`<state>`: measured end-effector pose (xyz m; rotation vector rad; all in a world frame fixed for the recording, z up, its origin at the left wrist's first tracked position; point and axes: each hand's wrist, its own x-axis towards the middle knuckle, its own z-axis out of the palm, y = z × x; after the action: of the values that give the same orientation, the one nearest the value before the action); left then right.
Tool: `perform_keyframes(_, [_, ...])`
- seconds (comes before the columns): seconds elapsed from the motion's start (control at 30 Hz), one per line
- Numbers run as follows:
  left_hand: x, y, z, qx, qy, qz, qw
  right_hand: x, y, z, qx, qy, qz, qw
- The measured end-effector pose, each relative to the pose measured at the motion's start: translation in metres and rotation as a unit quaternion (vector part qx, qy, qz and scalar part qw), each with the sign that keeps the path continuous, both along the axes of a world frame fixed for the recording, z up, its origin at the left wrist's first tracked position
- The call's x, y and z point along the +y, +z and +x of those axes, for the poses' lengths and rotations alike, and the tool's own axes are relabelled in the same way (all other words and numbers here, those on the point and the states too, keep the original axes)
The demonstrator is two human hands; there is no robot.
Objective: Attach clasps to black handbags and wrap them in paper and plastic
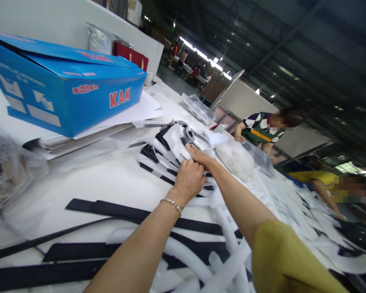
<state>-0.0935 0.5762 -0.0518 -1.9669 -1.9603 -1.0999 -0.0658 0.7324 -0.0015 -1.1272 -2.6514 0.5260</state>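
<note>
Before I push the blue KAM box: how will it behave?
The blue box likely won't tip: it's long and low. It may drag the white sheets beneath it. Its lid looks slightly raised, so it could flap. The inside is hidden, so weight is unclear.

The single view is taken from the person's head, above the forearms [140,240], and faces forward and down across the white table [122,183]. The left hand [189,178] and right hand [198,155] appear near mid-frame, at middle range. The right sleeve [283,252] is close to the lens, lower right. The view is canted, the room sloping down rightward, and reaches the distant strip lights [195,49] and roof [277,44].
</note>
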Motion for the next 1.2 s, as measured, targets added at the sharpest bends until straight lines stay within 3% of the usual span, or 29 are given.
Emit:
perform_keyframes(0.1, [0.003, 0.004, 0.0, 0.001, 0.003, -0.006, 1.0, -0.012, 0.0, 0.006, 0.033, -0.023, -0.021, 0.999])
perform_keyframes(0.23, [0.004, 0.014, -0.003, -0.001, 0.002, -0.021, 1.0, -0.039, 0.022, 0.025, 0.083, -0.024, -0.016, 0.996])
perform_keyframes(0.43, [-0.007, 0.03, -0.018, 0.03, -0.025, -0.014, 0.999, -0.137, 0.045, 0.089, 0.107, -0.037, 0.011, 0.993])
perform_keyframes(0.6, [-0.028, 0.034, -0.014, 0.066, -0.039, 0.016, 0.997, -0.202, 0.056, 0.149, 0.044, -0.099, 0.003, 0.994])
perform_keyframes(0.83, [-0.061, 0.034, 0.006, 0.074, -0.042, 0.02, 0.996, -0.236, 0.057, 0.208, -0.044, -0.12, 0.021, 0.992])
perform_keyframes(0.97, [-0.074, 0.044, 0.019, 0.073, -0.042, 0.008, 0.996, -0.254, 0.063, 0.223, -0.084, -0.08, 0.058, 0.992])
perform_keyframes(1.2, [-0.097, 0.07, 0.051, 0.061, -0.059, 0.011, 0.996, -0.281, 0.069, 0.225, -0.105, 0.105, 0.165, 0.975])
